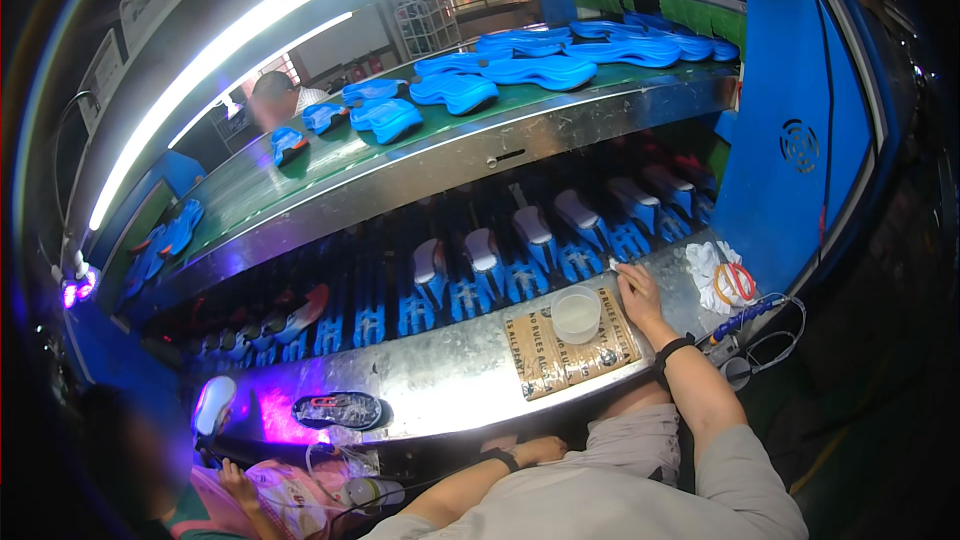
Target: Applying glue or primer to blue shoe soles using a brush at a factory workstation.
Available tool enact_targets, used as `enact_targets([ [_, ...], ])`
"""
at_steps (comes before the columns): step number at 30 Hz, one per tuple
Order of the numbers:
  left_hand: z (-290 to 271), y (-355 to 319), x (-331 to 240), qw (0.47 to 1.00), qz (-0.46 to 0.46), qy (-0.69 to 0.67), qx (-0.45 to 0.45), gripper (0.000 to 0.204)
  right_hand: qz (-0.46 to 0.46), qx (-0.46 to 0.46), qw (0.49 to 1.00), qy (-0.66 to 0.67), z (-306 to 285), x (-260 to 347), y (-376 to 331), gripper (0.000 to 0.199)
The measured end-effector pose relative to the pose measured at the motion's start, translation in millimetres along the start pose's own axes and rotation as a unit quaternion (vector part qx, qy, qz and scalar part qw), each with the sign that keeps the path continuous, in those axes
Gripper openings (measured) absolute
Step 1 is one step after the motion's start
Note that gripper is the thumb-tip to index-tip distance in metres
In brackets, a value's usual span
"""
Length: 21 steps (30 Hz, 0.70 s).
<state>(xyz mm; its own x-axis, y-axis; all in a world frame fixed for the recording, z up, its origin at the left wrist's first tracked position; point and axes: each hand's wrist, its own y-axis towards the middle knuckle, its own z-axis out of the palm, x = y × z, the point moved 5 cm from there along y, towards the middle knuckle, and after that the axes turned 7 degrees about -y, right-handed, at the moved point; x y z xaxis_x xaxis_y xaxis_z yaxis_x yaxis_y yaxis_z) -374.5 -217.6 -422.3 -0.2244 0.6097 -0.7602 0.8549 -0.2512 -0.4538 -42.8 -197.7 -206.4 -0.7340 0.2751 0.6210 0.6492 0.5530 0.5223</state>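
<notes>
Right hand rests beside the plastic cup, fingers together, nothing picked up; left hand idle near cup, finger state unclear

The person wears a light grey short-sleeved shirt, the sleeve on the right arm ending near the elbow, and grey-beige trousers or shorts with a creased fabric. A black band circles each wrist, just behind the left hand and the right hand. Both forearms are bare below the sleeves, and neither hand is gloved.
</notes>
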Motion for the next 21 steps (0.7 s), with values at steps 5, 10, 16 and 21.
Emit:
enact_targets([
  [5,2.2,-0.3,8.2,1.0,0.005,0.025,0.002,0.036,0.001,-0.006,1.0,0.004,-0.3,1.2,0.1,0.02],
  [10,-5.4,-7.1,3.6,0.999,-0.036,0.001,-0.018,0.035,-0.004,-0.01,1.0,0.019,-2.4,0.1,-0.9,0.021],
  [16,2.9,-4.8,17.3,0.999,-0.035,0.012,0.025,0.042,-0.001,0.002,1.0,0.025,1.5,2.1,-1.3,0.02],
  [21,5.2,-2.0,22.1,0.998,-0.058,-0.008,0.022,0.041,-0.013,-0.008,1.0,0.008,2.2,0.1,-1.3,0.021],
])
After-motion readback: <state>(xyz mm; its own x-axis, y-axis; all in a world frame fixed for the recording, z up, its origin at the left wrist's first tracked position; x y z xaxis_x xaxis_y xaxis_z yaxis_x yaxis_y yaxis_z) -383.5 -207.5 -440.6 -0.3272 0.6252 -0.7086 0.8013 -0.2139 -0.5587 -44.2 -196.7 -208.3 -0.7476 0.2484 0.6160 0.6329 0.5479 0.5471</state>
